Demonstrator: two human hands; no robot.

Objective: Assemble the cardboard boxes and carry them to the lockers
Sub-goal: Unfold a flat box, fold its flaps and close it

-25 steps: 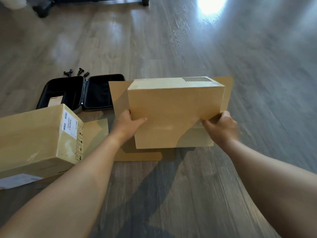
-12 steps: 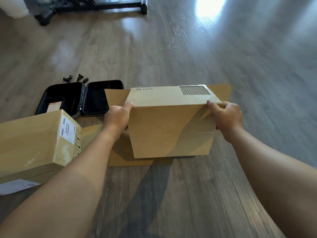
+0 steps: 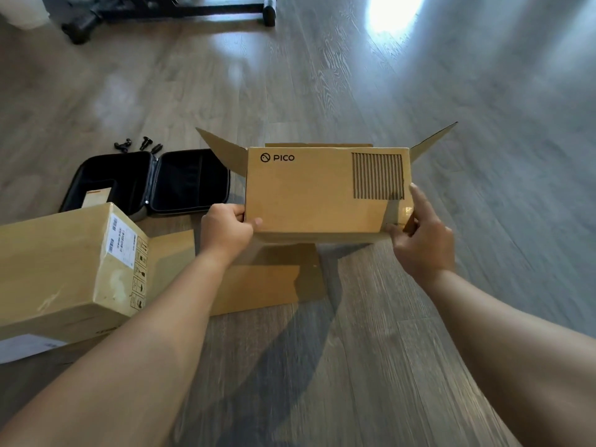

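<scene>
Box [image 3: 309, 195] gripped at both lower corners — left hand [image 3: 225, 230], right hand [image 3: 422, 243] — side flaps splayed.

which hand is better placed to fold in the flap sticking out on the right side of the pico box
Right. The right hand holds the box at its lower right corner, directly below the right flap. The left hand grips the opposite edge and would have to cross the whole box.

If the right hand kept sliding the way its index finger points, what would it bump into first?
Probably the raised side flap of the PICO box: the right hand points its index finger up along that box's right edge. Depth is uncertain.
</scene>
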